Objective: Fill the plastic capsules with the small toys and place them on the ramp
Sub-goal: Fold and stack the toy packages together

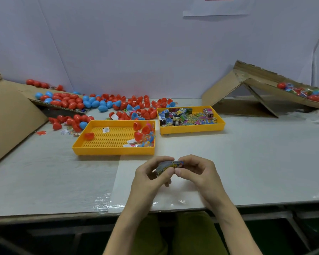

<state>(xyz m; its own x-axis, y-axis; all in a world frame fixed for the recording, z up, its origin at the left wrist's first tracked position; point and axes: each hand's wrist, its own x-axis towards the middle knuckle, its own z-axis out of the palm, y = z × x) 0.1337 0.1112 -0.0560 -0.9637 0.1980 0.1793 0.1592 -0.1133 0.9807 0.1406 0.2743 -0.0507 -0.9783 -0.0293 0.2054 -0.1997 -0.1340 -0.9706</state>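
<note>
Both hands meet over the table's near middle. My left hand [151, 173] and my right hand [195, 172] pinch a small printed toy packet [168, 165] between their fingertips. A yellow tray [191, 128] behind them holds several similar colourful packets [186, 116]. A second yellow tray [114, 150] to the left holds red capsule halves [142, 129] and small bright toys. Red and blue capsules [92, 103] lie heaped at the back left. The cardboard ramp [261, 85] at the right carries several filled capsules [302, 91].
A large cardboard sheet [9, 115] slopes down at the left, with capsules on another cardboard piece behind it. A white wall closes the back. Crumpled clear plastic [309, 116] lies under the ramp. The table's front edge [155, 212] runs just below my wrists.
</note>
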